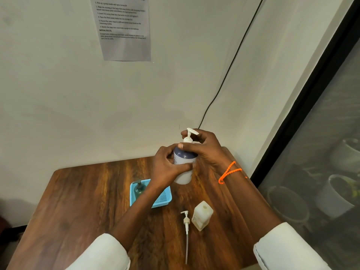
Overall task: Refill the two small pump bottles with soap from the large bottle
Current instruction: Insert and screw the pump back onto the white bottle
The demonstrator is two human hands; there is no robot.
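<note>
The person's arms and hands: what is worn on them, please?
Both forearms are bare; the left sleeve and the right sleeve are white or pale cream and pushed up toward the elbows. An orange beaded cord loops twice around the right wrist. The left hand and the right hand wear no gloves; no rings or watch can be seen.

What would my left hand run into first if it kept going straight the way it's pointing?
The left hand already grips the white pump bottle, so that bottle comes first; the right hand sits just beyond, though depth is hard to judge.
</note>
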